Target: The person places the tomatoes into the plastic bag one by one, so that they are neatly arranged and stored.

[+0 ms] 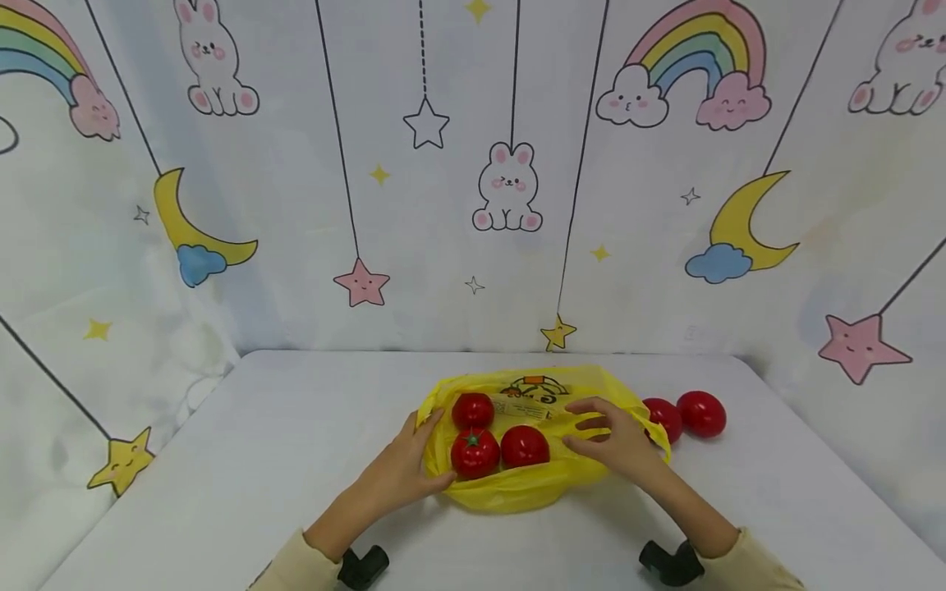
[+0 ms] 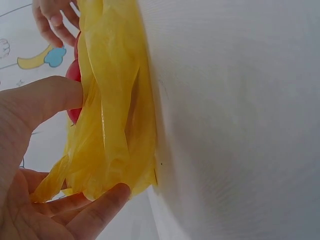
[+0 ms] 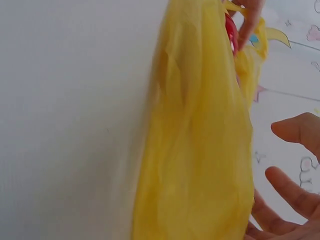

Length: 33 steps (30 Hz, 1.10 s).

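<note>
A yellow plastic bag [image 1: 517, 492] lies on the table with its mouth toward me. Three red tomatoes sit in it: one at the back [image 1: 473, 410], one with a green stem [image 1: 475, 454] in front and one to its right [image 1: 525, 446]. My left hand [image 1: 405, 464] holds the bag's left side, thumb at the front rim and fingers round the outer plastic [image 2: 110, 150]. Over the right part of the bag's mouth, my right hand [image 1: 617, 439] hovers with loosely bent, spread fingers. Nothing is between its thumb and fingers in the right wrist view.
Two more tomatoes stand on the white table [image 1: 296, 427] right of the bag, one partly hidden [image 1: 663, 420] and one in full view [image 1: 701, 414]. A patterned cloth [image 1: 473, 328] hangs behind the table. Dark devices [image 1: 671, 563] sit at both wrists.
</note>
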Tool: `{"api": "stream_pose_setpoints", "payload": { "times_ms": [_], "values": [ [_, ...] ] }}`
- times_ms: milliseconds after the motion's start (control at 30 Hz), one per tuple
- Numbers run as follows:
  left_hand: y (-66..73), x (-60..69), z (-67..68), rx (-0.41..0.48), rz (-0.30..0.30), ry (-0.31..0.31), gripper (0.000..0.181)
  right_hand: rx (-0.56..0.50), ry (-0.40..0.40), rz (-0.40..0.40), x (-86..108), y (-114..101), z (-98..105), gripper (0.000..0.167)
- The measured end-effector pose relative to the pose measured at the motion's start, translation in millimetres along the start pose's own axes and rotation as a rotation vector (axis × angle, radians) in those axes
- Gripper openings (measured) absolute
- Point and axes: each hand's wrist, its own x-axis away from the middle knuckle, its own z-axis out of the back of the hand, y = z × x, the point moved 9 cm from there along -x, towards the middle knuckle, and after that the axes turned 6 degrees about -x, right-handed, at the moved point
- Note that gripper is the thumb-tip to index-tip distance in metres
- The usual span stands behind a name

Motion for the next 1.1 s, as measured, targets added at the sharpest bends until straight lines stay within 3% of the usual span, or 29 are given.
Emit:
{"api": "stream_pose_setpoints", "payload": {
  "times_ms": [333,633,833,1100],
  "values": [
    [-3.1,0.1,-1.9,0.014,0.027,-0.012,0.088,0.008,0.116,-0.076,8.2,1,46,0.051],
    [-0.1,-0.2,-0.4,0.001,-0.012,0.003,0.088,0.059,0.177,-0.07,14.8,4,84,0.053],
    [1.2,0.1,1.5,0.015,-0.014,0.005,0.088,0.139,0.235,-0.074,19.8,14,103,0.052],
    [-0.5,0.0,-0.3,0.016,-0.003,-0.004,0.089,0.113,0.315,-0.129,20.3,37,132,0.058]
  ]
}}
